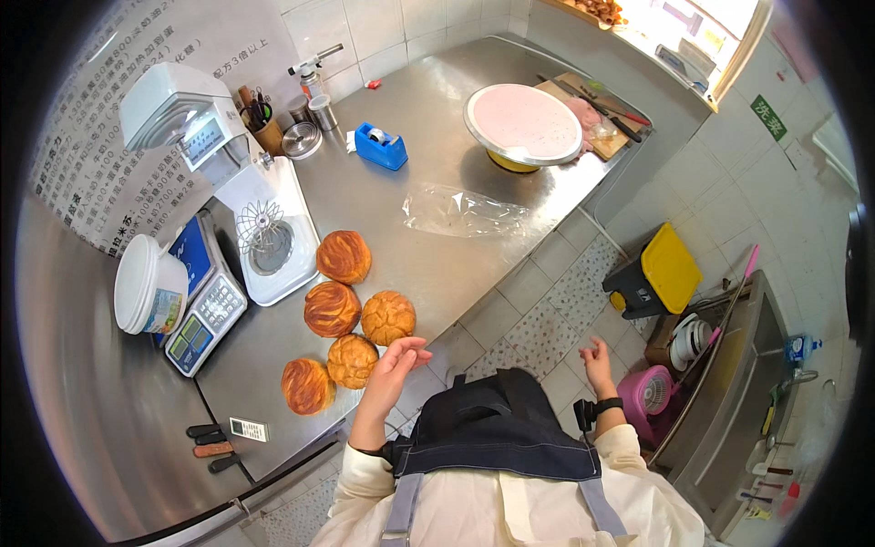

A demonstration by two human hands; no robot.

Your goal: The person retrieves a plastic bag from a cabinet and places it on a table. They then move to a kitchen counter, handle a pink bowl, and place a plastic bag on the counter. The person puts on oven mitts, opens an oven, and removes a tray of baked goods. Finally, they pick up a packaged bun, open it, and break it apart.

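My left hand (401, 361) is over the front edge of the steel table, fingers loosely extended, holding nothing. Just beside it lie round golden breads: a cracked-top bun (353, 361), another cracked-top bun (388, 318) and several swirled ones, among them one bread (308, 386) nearest the front. Out over the floor, on the other side of my dark apron, my right hand (596, 355) hangs with its fingers slightly curled and nothing visible in it. A crumpled clear plastic bag (465, 210) lies on the table beyond the breads, near a blue tape dispenser (381, 145).
A planetary mixer (273, 239), digital scale (205, 321) and white bucket (147, 284) stand on the left. A cake turntable (523, 123) and a cutting board (605, 140) with knives occupy the far end. Right are a yellow-lidded bin (670, 270), pink bucket (642, 393) and steel sink (735, 383).
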